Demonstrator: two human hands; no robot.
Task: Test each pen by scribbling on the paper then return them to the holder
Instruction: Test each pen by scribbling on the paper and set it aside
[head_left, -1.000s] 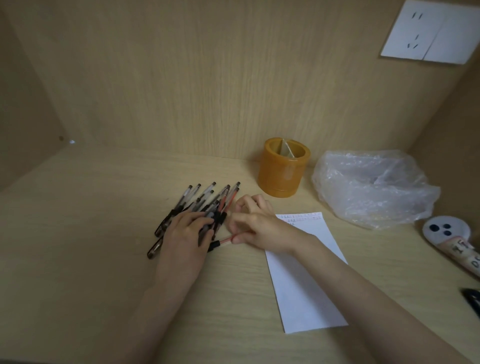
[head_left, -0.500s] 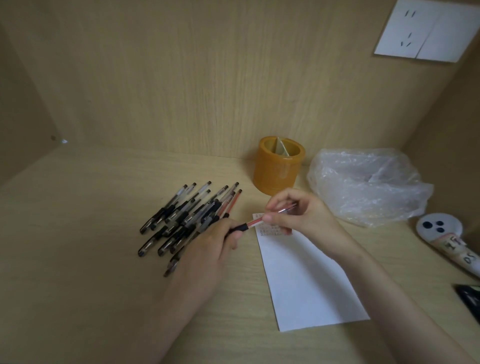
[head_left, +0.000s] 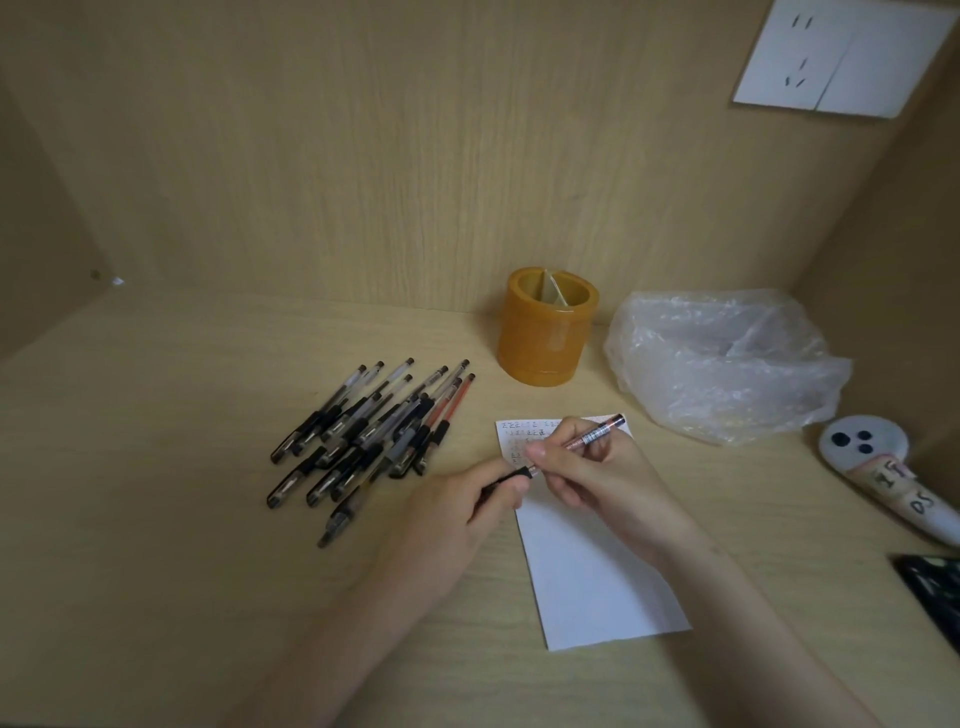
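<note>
A red pen (head_left: 597, 432) lies across both hands above the top of the white paper (head_left: 587, 566). My right hand (head_left: 597, 473) grips its barrel. My left hand (head_left: 457, 514) pinches the black cap (head_left: 506, 477) at the pen's lower end; cap and barrel still look joined. Small writing covers the paper's top edge. A heap of several black and red pens (head_left: 369, 431) lies on the desk left of my hands. The amber pen holder (head_left: 548, 327) stands behind the paper, with dividers inside and no pens showing.
A crumpled clear plastic bag (head_left: 727, 364) sits right of the holder. A white object with black dots (head_left: 883, 467) and a dark item (head_left: 930, 582) lie at the right edge. Wooden walls enclose the desk on three sides.
Both hands left the pile with one red pen and carried it right, over the paper's top. The left hand now holds the cap end, the right the barrel.
</note>
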